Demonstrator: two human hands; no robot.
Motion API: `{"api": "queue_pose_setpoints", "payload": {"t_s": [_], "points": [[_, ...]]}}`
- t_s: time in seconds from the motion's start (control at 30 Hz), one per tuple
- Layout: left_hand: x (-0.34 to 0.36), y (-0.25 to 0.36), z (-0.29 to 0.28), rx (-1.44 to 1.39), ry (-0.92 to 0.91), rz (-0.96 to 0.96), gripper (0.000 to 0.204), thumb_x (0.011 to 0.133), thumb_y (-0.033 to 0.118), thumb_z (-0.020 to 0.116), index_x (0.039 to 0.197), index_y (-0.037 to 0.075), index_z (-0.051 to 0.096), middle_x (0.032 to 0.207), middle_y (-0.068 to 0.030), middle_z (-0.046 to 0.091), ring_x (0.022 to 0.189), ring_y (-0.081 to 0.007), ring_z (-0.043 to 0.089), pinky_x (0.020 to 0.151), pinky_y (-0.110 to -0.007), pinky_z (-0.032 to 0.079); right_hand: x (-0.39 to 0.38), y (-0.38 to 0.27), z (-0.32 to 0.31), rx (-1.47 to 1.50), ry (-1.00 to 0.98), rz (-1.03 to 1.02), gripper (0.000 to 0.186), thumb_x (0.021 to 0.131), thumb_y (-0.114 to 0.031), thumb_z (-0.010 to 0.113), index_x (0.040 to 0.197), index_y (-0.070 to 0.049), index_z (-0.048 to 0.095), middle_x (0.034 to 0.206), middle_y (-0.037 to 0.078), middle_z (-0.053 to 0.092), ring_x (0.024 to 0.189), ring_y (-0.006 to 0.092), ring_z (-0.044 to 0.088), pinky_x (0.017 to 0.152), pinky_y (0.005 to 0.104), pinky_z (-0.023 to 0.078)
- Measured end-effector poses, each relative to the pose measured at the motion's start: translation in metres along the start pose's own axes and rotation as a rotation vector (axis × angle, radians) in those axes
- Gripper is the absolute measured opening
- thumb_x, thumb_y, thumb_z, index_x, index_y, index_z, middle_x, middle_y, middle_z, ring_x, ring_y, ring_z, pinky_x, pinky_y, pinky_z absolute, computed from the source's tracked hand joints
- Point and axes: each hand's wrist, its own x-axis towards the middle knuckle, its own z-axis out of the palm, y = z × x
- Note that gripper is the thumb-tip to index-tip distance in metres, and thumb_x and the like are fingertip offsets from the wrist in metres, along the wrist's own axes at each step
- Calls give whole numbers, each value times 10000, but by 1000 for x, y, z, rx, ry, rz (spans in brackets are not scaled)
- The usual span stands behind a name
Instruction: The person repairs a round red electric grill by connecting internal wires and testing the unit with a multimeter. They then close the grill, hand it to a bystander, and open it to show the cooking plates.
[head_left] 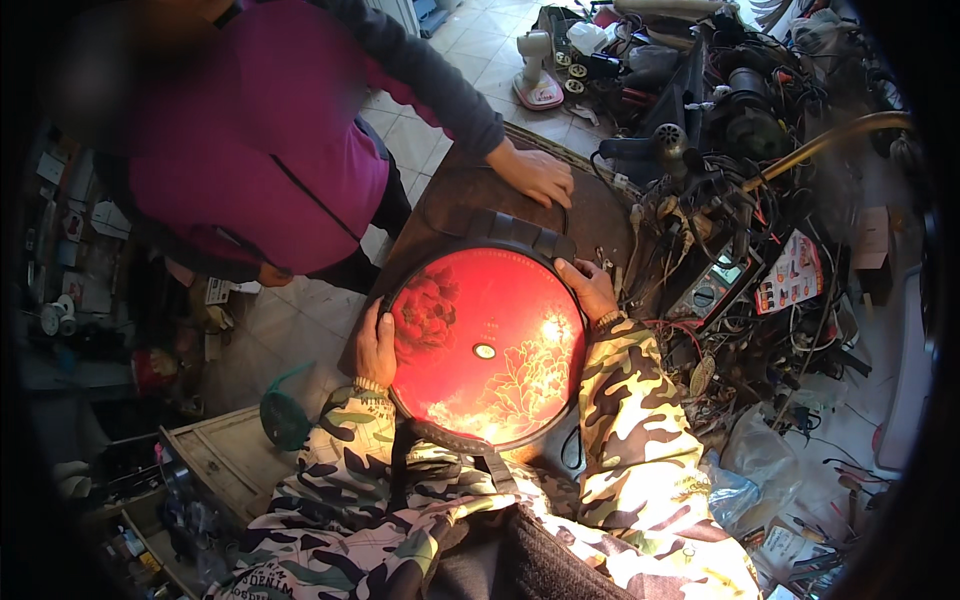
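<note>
A round electric griddle (470,330) lies in front of me, its red lid printed with flowers and ringed by a black rim. The black hinge side (520,232) is at the far edge and a black handle (455,437) at the near edge. My left hand (377,345) is closed on the left rim, fingers partly hidden beneath. My right hand (588,287) grips the upper right rim, with the thumb on top. Bright light falls on the lid's lower right. Beyond the griddle, another person's hand (535,178) rests on the dark brown table (470,180).
A person in a purple vest (270,120) stands at the far left of the table. To the right are heaped cables and tools, with a multimeter (708,290) and a heat gun or hair dryer (650,147). A wooden drawer (225,455) stands out at lower left.
</note>
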Motion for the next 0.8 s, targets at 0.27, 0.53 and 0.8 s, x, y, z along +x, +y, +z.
{"api": "queue_pose_setpoints", "payload": {"t_s": [0.27,0.53,0.8], "points": [[0,2,-1,-5,-3,-15,566,1080,395,434,1453,-21,523,1378,-288,606,1296,-434,569,1117,-430,410,0,-9,-2,-116,-87,-57,915,851,-620,749,1369,113,569,1229,196,689,1123,269,651,983,364,492],[-1,1,-3,-19,-10,-19,561,1089,392,432,1457,-21,523,1387,-275,606,1306,-418,567,1123,-419,405,-7,-16,1,-96,-83,-37,966,851,-657,721,1383,130,542,1267,240,664,1159,295,635,1011,376,473],[5,-6,-2,-134,-32,-33,536,1092,367,446,1440,-28,542,1373,-254,625,1301,-377,582,1112,-404,418,-37,-8,-8,-105,-156,104,1194,785,-691,770,1532,138,347,1489,321,486,1361,390,524,1129,432,414]]}}
